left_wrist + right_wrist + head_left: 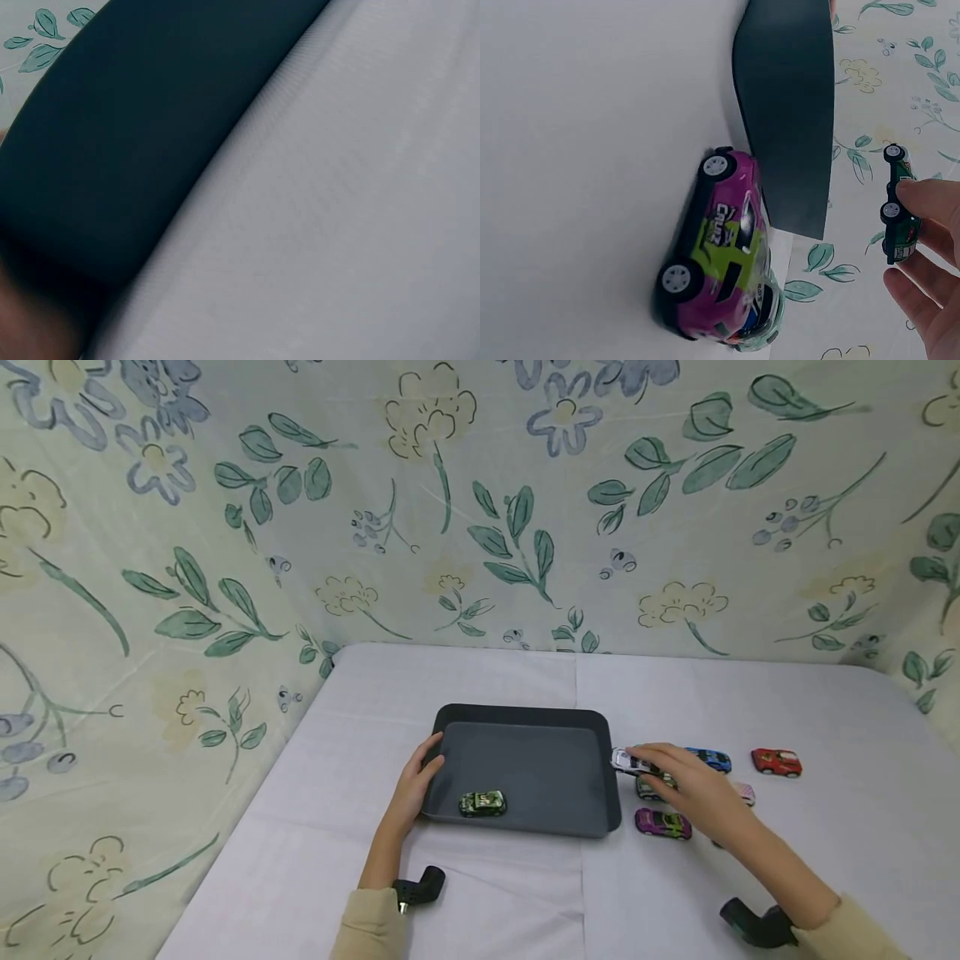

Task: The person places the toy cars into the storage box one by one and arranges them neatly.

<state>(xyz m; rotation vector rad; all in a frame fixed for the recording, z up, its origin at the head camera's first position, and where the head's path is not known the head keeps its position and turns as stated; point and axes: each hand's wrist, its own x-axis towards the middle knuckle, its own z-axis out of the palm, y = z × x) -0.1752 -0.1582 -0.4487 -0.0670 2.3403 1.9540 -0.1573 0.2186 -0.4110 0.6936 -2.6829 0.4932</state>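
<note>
My right hand [693, 789] pinches a small toy car [627, 761] at the right rim of the dark grey tray [532, 777]. From above the car looks white and black; in the right wrist view the held toy car [902, 238] shows a dark green side, raised between thumb and fingers. On the tray's left side, my left hand [408, 785] grips the rim. A green-patterned toy car [482, 803] sits inside the tray, near the front left. The left wrist view is mostly tray wall [135, 127] and cloth, with the hand blurred at the corner.
Right of the tray stand a purple and lime toy car [663, 824], a green toy car [655, 789], a blue one [710, 760], a red one [777, 762] and a pink one [745, 792] partly behind my hand. White cloth [510, 893] covers the table; floral fabric [480, 527] hangs behind.
</note>
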